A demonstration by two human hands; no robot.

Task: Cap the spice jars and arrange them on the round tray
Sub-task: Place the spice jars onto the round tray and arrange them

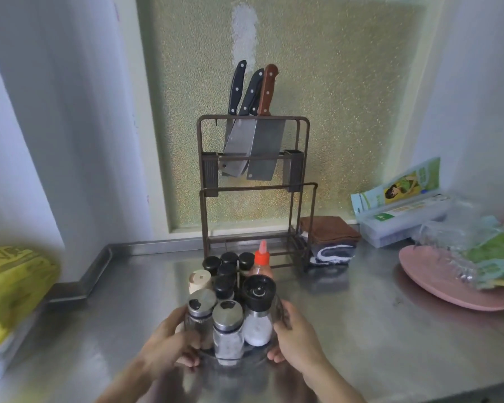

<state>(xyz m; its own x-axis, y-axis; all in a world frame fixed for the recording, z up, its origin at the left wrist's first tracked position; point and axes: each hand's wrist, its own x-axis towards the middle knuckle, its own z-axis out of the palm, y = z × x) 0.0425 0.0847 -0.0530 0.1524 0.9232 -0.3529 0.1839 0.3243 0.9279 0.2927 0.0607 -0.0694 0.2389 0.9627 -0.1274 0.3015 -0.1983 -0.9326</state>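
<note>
Both hands grip the round tray (245, 354) at the near edge of the steel counter (361, 315): left hand (169, 341) on its left rim, right hand (296, 340) on its right. Capped spice jars (227, 330) crowd the tray. Beyond stands a knife rack (253, 193); a pink plate (448, 283) lies far right.

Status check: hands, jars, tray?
Both hands, left and right, grip the round tray. Spice jars capped, clustered on it. Knife rack close behind.
</note>
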